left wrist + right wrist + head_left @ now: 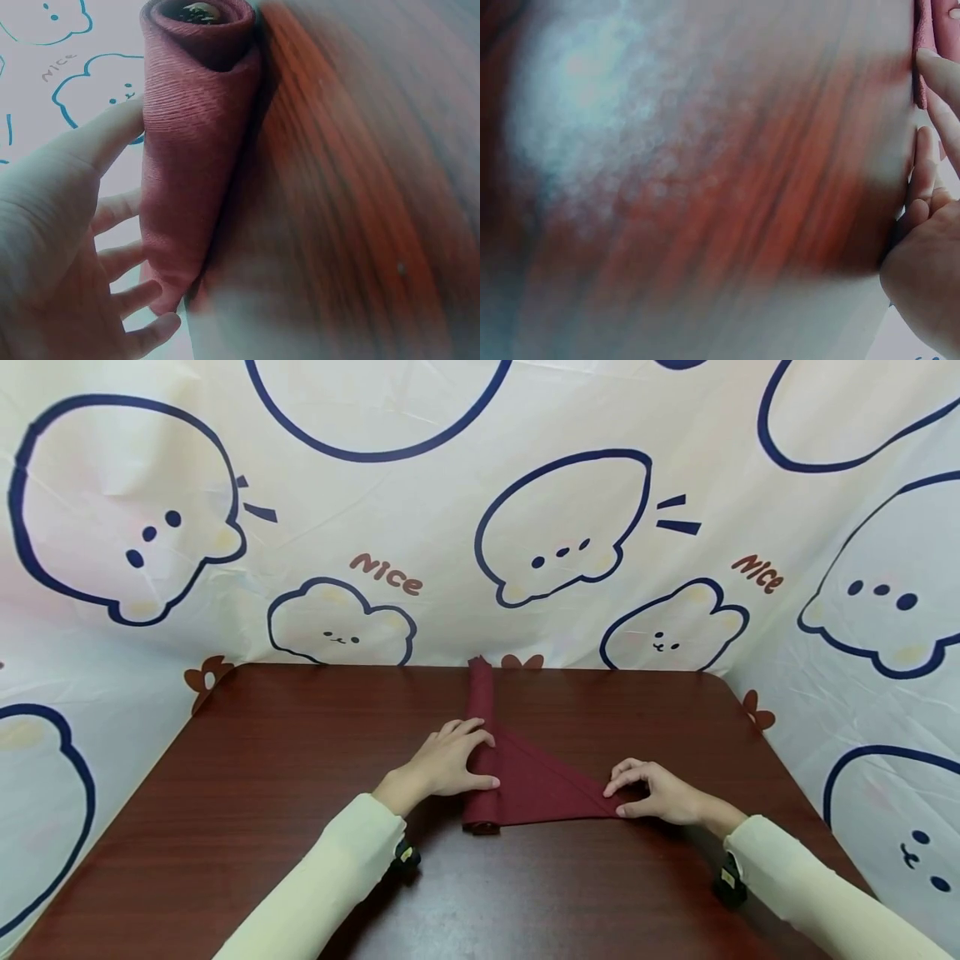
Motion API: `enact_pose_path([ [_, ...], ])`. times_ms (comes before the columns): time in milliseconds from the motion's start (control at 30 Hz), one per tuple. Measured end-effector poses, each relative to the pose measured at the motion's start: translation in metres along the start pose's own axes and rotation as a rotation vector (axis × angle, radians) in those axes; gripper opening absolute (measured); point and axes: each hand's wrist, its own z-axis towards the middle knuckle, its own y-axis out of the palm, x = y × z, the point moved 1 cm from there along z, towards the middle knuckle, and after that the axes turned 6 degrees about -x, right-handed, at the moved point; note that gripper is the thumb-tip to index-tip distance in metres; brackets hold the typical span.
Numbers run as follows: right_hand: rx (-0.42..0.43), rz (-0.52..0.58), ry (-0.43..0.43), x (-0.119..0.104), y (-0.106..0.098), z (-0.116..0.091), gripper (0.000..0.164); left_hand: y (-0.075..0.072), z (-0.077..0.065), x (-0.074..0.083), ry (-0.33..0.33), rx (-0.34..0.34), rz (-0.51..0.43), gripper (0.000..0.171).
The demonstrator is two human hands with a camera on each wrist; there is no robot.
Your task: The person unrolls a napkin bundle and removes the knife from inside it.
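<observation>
A dark red cloth [551, 785] lies on the table, its left part wound into a long roll and its right part a flat triangle narrowing to a corner. The near end of the roll [199, 135] shows its spiral layers in the left wrist view. My left hand [446, 764] rests on the roll, thumb and fingers spread along it and fairly straight. At the triangle's right corner, my right hand [663, 793] pinches the cloth between thumb and forefinger, its other fingers bent. In the right wrist view only a strip of the cloth [922, 52] shows beside the fingers.
The brown wooden table [300, 735] extends around the cloth on all sides. A white curtain [442, 510] printed with cartoon outlines hangs behind and beside it. Each wrist carries a small black device, such as the one on the left wrist [407, 856].
</observation>
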Motion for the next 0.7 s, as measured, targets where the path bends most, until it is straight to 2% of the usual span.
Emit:
enact_pose_path([
  [433,-0.008,-0.004,0.022,0.002,0.001,0.001,0.021,-0.013,-0.019,-0.018,-0.034,-0.043,-0.016,0.056],
  [700,-0.009,-0.007,0.034,0.001,-0.001,0.001,0.021,-0.016,-0.022,-0.027,-0.047,-0.076,-0.023,0.058],
])
